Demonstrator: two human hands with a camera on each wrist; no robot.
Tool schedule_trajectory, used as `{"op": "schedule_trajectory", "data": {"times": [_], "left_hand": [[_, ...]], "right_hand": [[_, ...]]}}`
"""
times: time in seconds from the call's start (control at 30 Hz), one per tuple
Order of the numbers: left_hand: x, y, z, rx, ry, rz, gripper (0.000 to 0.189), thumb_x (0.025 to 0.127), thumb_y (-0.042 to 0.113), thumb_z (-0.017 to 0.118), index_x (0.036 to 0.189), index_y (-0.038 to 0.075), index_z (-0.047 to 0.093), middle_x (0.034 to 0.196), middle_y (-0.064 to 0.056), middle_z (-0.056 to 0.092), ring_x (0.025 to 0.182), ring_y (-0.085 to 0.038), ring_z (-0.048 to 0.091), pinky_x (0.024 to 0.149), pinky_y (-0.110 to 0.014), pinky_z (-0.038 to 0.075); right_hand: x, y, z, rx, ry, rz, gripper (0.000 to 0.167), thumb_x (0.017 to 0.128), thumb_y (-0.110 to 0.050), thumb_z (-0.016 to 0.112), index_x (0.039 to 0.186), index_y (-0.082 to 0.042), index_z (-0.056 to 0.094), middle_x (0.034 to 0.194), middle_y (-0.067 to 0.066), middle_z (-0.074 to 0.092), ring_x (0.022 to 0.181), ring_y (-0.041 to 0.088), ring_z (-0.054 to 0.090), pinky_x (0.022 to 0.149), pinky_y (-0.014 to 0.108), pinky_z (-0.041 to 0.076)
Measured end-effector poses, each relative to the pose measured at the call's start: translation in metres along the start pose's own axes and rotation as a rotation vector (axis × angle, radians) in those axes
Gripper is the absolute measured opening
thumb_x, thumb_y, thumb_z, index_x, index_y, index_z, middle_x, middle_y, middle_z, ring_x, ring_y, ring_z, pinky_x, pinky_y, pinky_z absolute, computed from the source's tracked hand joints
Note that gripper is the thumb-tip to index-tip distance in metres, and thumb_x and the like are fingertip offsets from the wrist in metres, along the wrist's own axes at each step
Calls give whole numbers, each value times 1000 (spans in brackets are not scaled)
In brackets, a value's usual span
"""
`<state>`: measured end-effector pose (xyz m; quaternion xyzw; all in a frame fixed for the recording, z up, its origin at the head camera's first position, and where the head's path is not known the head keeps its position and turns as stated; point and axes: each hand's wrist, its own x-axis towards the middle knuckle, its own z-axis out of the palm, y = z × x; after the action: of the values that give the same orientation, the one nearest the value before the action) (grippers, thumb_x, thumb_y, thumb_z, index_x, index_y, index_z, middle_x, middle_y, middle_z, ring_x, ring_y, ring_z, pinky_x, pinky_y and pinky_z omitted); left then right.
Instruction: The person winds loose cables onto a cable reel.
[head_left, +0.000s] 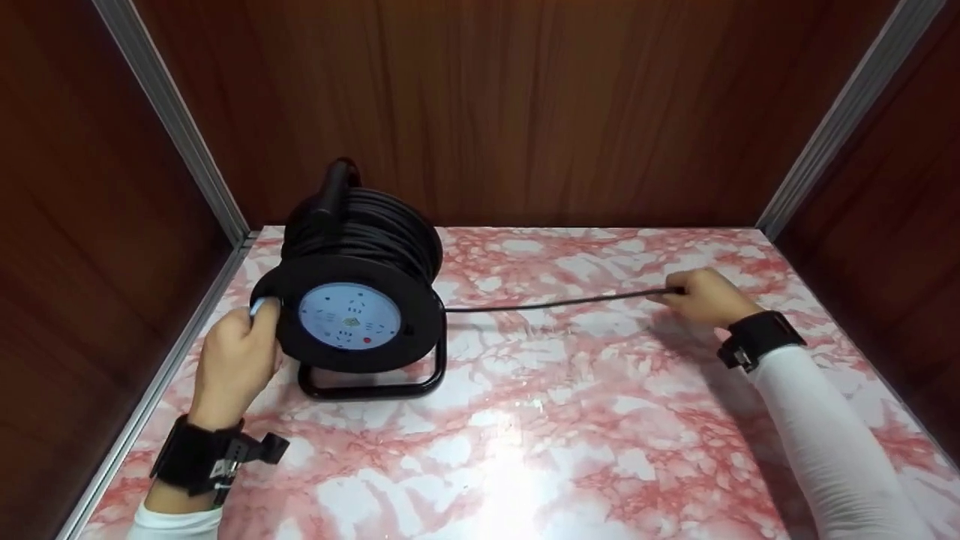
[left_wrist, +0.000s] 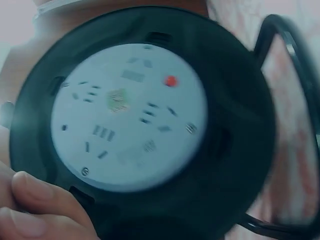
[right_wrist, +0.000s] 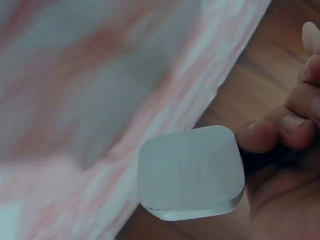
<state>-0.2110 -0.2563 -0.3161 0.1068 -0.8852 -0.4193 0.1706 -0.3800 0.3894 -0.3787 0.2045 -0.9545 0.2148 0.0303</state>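
Note:
A black cable reel (head_left: 364, 225) stands on the left of the table, its pale-blue socket panel (head_left: 349, 316) with a red button facing me. My left hand (head_left: 238, 360) grips a pale-blue knob (head_left: 260, 304) at the reel's left rim. Two of its fingers (left_wrist: 55, 200) show beside the panel in the left wrist view. From the drum a black cable (head_left: 555, 304) runs nearly straight to the right, its far part pinched by my right hand (head_left: 709, 295). In the right wrist view, a white rounded block (right_wrist: 192, 172) shows beside the curled fingers (right_wrist: 295, 125).
The reel's black tube stand (head_left: 371, 391) rests on the red-and-white marbled tabletop (head_left: 585, 420). Brown wood-grain panels (head_left: 540, 112) rise behind and on both sides, with grey metal posts (head_left: 172, 112) at the corners. A carry handle (head_left: 337, 187) tops the reel.

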Motion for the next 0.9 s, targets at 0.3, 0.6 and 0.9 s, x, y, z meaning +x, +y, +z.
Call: {"op": "schedule_trajectory", "data": {"times": [0.3,0.6,0.9], "left_hand": [[-4,32,10,-51,50,49,62,108,58,42,78,6,58,55,-7,60,57,-27,60,60,-38,43],[-5,67,32,-9,139,170,54,110,50,43,76,9,48,72,-14,50,68,-34,52,63,-48,39],[-12,87,61,47,136,267,52,111,48,44,74,10,46,68,-16,53,65,-42,60,61,-57,44]], "right_hand": [[12,-26,20,-16,-45,-44,25,98,-31,78,79,-18,68,67,-6,57,61,16,50,60,35,41],[12,-50,46,43,-101,-83,27,98,-42,77,80,-23,70,69,-9,57,62,14,50,61,35,42],[17,-82,66,70,-165,-152,26,100,-39,74,80,-24,67,70,-11,55,65,12,52,63,35,44]]}}
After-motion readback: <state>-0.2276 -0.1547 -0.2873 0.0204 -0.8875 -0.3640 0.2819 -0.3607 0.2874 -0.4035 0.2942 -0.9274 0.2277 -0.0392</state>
